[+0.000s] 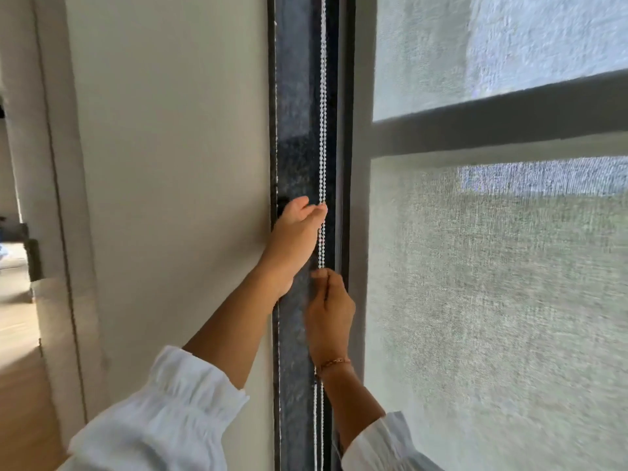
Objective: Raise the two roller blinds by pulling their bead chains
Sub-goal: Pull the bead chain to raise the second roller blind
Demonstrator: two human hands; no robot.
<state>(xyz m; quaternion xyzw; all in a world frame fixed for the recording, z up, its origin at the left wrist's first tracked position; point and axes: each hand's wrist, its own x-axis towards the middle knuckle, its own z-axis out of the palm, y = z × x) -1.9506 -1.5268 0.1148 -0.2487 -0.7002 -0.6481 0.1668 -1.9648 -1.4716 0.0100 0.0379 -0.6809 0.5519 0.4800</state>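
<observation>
Both hands on the bead chains [322, 137], which hang as white strands down the dark window jamb [295, 130], between the white wall [170, 130] and the blind.

Left hand [294, 237]: uppermost, fingertips pinched on a strand. Right hand [329, 312]: directly below the left fingers, curled shut around the chain; strands reappear under its wrist, past a thin bracelet [334, 362], and run off the bottom edge.

Progress, judged: early. The translucent roller blind [492, 283] to the right of both hands covers all the glass in view; window bars show through it only as shadow. No bottom rail visible, so little or no lift is evident. Most of the hauling appears left.

Hard to make out:
- Which strand each hand holds; they lie too close together.
- Whether the strands belong to one blind or both.
- The second blind as a separate sheet.
- Roller tube and chain loop bottom, both out of frame.
- Right fingertips, turned away.
</observation>
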